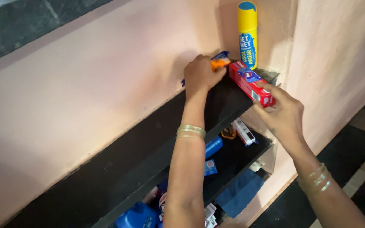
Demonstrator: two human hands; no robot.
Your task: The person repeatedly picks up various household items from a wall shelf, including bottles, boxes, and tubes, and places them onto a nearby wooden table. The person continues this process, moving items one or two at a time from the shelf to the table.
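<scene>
Head view: top black shelf (229,99) by pink wall.
L hand (200,75): fingers closed round small orange-blue packet (219,61), at shelf's back edge.
R hand (283,113): fingers wrapped on red box (250,82), lying flat on shelf, near end held.
Yellow spray can (247,34): upright, just behind box.
Lower shelf (237,158): blue bottles, small packs.

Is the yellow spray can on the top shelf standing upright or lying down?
Upright. The yellow spray can stands on its base in the corner of the top shelf, cap up, behind the red carton lying flat.
</scene>
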